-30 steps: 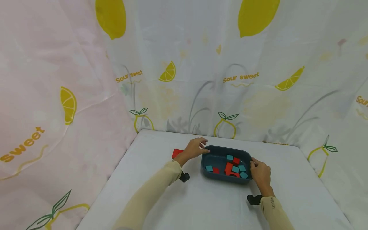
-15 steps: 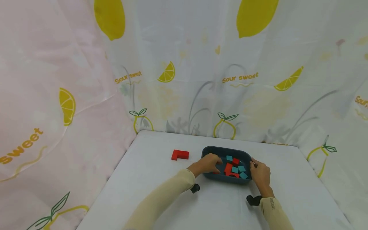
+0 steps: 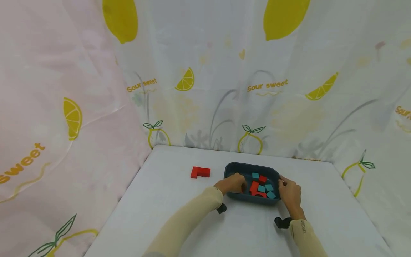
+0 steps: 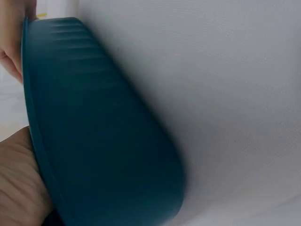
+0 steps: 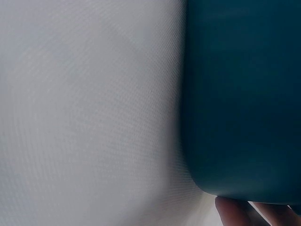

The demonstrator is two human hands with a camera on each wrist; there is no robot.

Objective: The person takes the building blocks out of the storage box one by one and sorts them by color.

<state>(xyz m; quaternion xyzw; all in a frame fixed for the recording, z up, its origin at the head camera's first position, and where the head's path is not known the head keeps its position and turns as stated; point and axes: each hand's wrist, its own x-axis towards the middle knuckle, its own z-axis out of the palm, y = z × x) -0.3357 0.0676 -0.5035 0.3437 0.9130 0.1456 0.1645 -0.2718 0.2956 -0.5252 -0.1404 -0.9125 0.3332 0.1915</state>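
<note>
A dark teal oblong tray [image 3: 253,198] stands on the white table with several red and light-blue blocks inside. My left hand [image 3: 233,183] reaches over the tray's left end, fingers bent down inside; I cannot tell whether they hold a block. My right hand [image 3: 290,194] grips the tray's right end at the rim, and its fingers [image 5: 230,212] show against the wall in the right wrist view. A red block [image 3: 254,187], a red arch block [image 3: 260,195] and a light-blue block [image 3: 261,188] lie in the tray's right half. The left wrist view shows the tray's outer side [image 4: 103,132].
Red blocks [image 3: 200,172] lie in an L shape on the white tabletop [image 3: 179,214], left of the tray. A lemon-print curtain [image 3: 205,107] hangs behind the table and along its sides.
My left hand has moved from the tray's upper left rim down into its left end, and its fingers have bent, uncovering the red L shape on the table. My right hand stays at the rim.
</note>
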